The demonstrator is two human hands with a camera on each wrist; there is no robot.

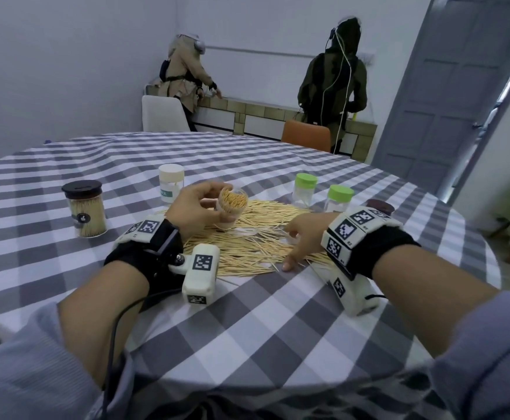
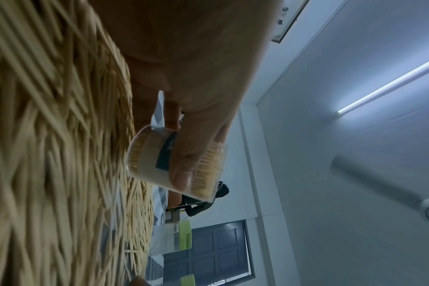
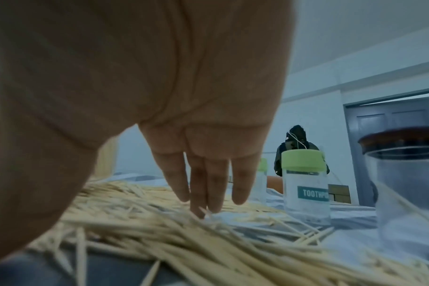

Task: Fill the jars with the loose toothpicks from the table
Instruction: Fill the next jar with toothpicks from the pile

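Observation:
A heap of loose toothpicks (image 1: 256, 237) covers the middle of the checked table (image 1: 247, 322). My left hand (image 1: 199, 207) grips a clear, lidless jar (image 1: 232, 203) packed with toothpicks, tilted above the heap; the left wrist view shows my fingers wrapped round the jar (image 2: 176, 164). My right hand (image 1: 296, 241) lies on the heap's right side with straight fingers (image 3: 208, 195) reaching down, their tips touching the toothpicks (image 3: 159, 232). Whether any stick is pinched between them is unclear.
A black-lidded jar (image 1: 85, 207) full of toothpicks stands at the left, a white-lidded jar (image 1: 171, 183) behind the heap, two green-lidded jars (image 1: 305, 189) (image 1: 340, 198) and a dark-lidded jar (image 3: 409, 174) at the right. Two people stand at the far counter, beyond two chairs.

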